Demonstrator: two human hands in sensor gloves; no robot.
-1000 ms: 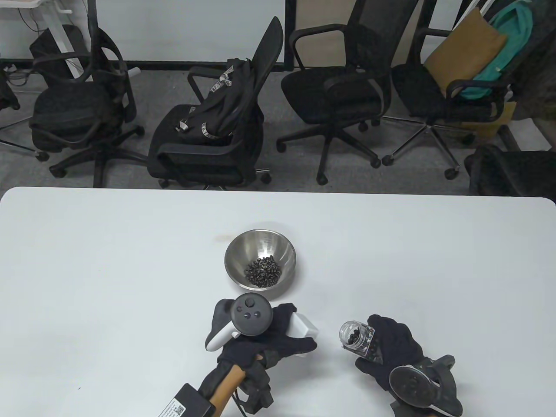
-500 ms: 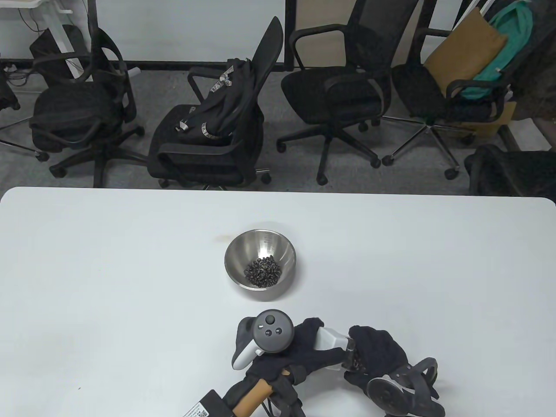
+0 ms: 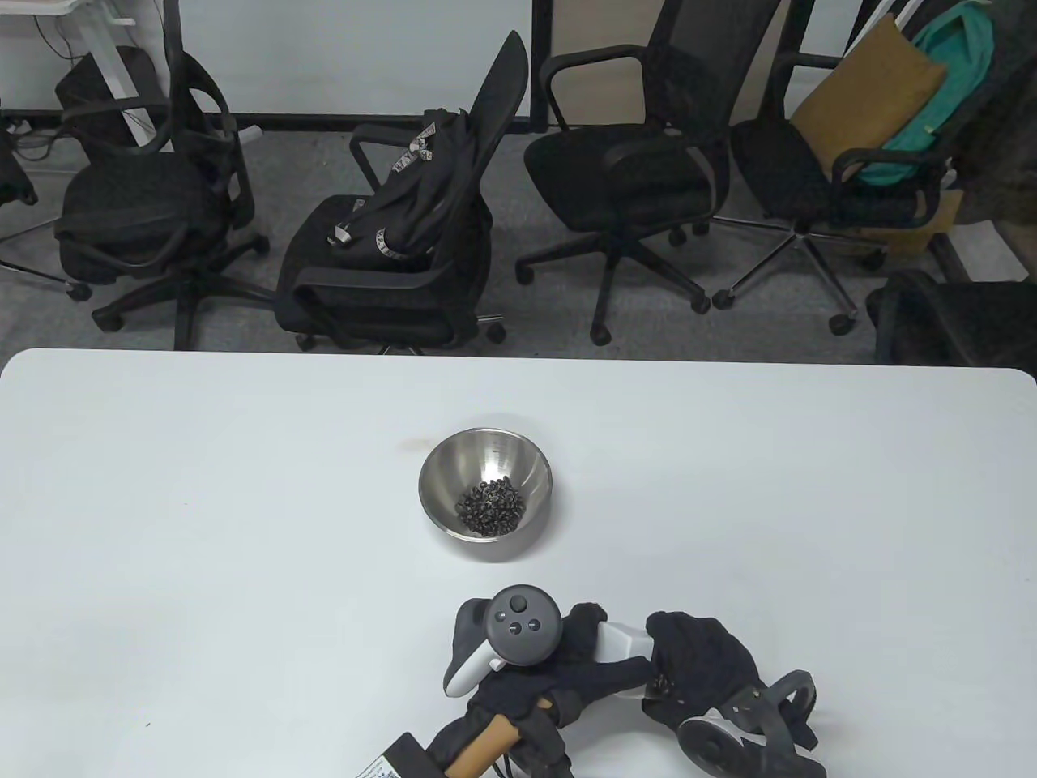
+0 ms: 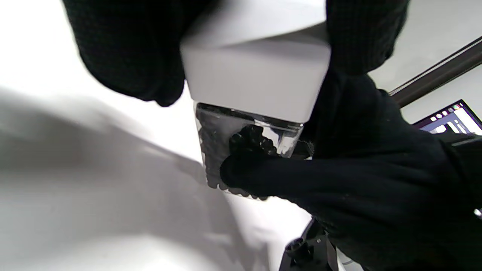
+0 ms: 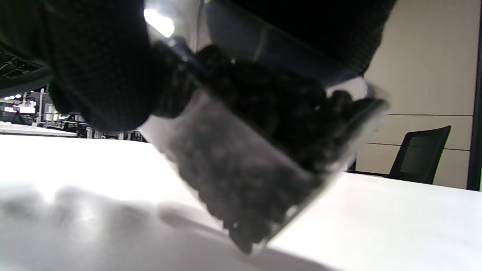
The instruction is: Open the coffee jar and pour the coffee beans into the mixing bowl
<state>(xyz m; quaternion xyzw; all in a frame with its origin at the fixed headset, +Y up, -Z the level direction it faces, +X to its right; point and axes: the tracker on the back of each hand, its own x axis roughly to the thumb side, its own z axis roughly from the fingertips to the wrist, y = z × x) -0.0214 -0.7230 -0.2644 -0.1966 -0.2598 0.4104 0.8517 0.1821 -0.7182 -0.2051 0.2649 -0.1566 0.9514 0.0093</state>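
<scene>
- An office room: black swivel chairs [image 3: 624, 162] stand on grey carpet behind a white table [image 3: 243, 502]; one chair carries a black backpack [image 3: 413, 190], another a tan cushion [image 3: 867, 97].
- A steel mixing bowl [image 3: 441, 468] sits mid-table with a small heap of coffee beans [image 3: 490, 506] in its bottom.
- Near the table's front edge the left hand [image 3: 567, 668] has its fingers curled round a white square lid [image 4: 256, 75], set on the mouth of the coffee jar [image 4: 214, 150].
- The right hand [image 3: 705, 656] is wrapped round the clear jar, which is tilted above the table and still holds dark beans.
- A white label [image 3: 381, 762] on the left forearm unit bears a printed code, too small to read.
- A laptop screen [image 4: 452, 120] shows in the left wrist view; its writing is illegible.
</scene>
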